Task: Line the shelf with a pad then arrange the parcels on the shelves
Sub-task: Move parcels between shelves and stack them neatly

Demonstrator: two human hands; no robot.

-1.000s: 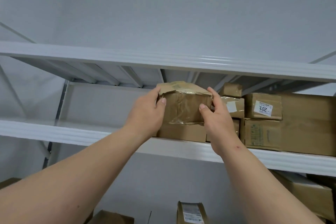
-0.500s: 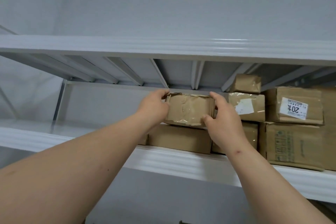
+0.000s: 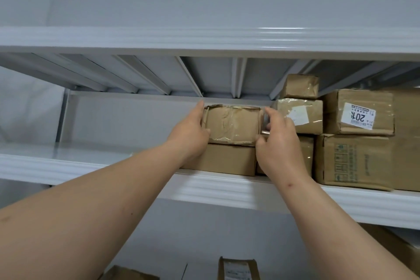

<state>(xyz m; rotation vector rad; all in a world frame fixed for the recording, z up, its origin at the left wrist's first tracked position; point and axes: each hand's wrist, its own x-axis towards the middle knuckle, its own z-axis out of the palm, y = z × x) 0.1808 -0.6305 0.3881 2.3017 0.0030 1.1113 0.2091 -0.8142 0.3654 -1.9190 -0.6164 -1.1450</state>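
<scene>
Pale grey walls back a white metal shelf (image 3: 91,166), whose front lip runs across the view and whose left stretch shows bare lining. At its middle, the taped parcel (image 3: 231,124) sits on top of a flat box (image 3: 227,159), probably because stacking there carries the pile on leftward from the parcels at the right. The left hand (image 3: 189,134) lies against the parcel's left side, fingers long along that face and thumb hooked on the front lower corner. The right hand (image 3: 276,141) takes the right side, fingertips curled round the front edge. A hold from both flanks likely serves to square the crumpled, tape-wrinkled carton over the box beneath before release. Just beside it stand a small taped box (image 3: 300,118), another smaller one above, and a labelled carton (image 3: 359,113); more parcels wait below the shelf.
</scene>
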